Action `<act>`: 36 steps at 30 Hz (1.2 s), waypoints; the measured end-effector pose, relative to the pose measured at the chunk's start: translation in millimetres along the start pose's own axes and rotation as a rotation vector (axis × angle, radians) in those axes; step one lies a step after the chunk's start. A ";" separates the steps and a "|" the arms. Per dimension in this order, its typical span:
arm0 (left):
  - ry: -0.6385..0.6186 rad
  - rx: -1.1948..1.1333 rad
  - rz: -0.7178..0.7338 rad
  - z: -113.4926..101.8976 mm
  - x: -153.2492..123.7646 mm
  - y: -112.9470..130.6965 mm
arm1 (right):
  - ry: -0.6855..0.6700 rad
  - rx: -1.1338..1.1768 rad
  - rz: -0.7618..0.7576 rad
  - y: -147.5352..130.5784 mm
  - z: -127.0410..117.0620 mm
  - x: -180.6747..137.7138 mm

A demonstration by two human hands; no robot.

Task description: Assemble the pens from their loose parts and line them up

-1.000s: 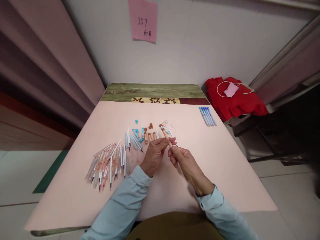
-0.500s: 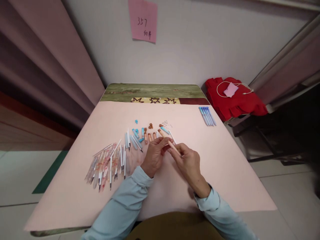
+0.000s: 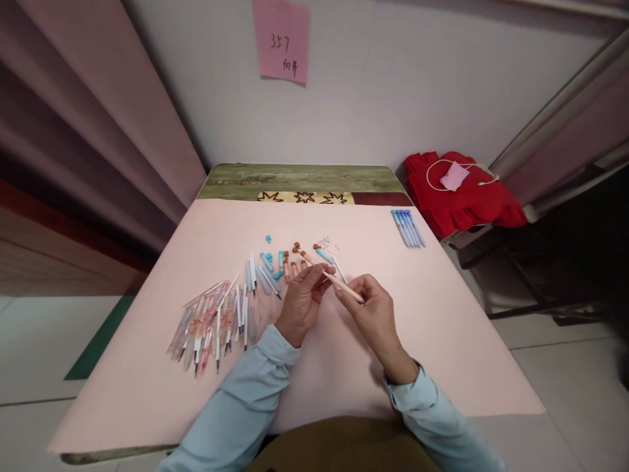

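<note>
Both hands hold one slim pen [image 3: 346, 288] above the table, its brown and orange end pointing away to the left and its pale peach barrel toward the right. My left hand [image 3: 301, 303] is closed round the middle, covering part of it. The thumb and fingers of my right hand [image 3: 374, 314] pinch the peach barrel near its tip. Just beyond my left hand lie orange pen barrels [image 3: 287, 270], brown caps [image 3: 296, 247] and blue pen parts [image 3: 266, 262]. A white refill [image 3: 339, 267] rests behind the pen.
At left lies a pile of clear-wrapped pen parts [image 3: 204, 318] with white refills [image 3: 244, 308]. Several finished-looking blue pens [image 3: 407, 229] sit in a row at the back right. Small clear bits [image 3: 328, 244] lie behind my hands. A red cloth-covered seat [image 3: 457, 200] stands beside the table [image 3: 432, 341].
The pen has tilted flatter and its brown end has swung left. My right fingers have shifted so that more of the peach barrel shows. The loose parts on the table look unmoved.
</note>
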State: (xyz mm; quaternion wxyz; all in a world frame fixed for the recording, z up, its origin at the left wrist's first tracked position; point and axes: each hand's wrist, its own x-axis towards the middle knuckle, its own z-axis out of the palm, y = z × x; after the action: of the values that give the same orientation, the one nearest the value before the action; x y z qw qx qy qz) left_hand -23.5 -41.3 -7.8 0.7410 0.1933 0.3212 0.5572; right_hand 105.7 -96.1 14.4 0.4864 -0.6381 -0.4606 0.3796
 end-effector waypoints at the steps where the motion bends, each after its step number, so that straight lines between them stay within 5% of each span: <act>1: 0.007 -0.008 0.003 0.7 -0.2 0.7 | -0.004 0.005 -0.007 -0.3 -0.1 0.0; 6: 0.001 -0.023 -0.012 2.1 -1.3 3.4 | -0.027 -0.023 -0.009 -3.0 0.9 -0.5; 17: 0.017 -0.152 -0.071 5.9 -3.7 1.2 | 0.221 -0.630 -0.365 -2.4 2.1 -6.6; 36: -0.041 -0.077 -0.046 3.1 -2.2 0.6 | 0.220 -0.767 -0.476 -6.6 0.1 -7.6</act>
State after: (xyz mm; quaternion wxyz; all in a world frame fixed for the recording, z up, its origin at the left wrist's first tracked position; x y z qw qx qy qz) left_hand -22.2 -42.9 -4.7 0.7669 0.1686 0.2885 0.5478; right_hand 102.0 -102.7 21.1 0.3348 -0.6851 -0.6469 -0.0103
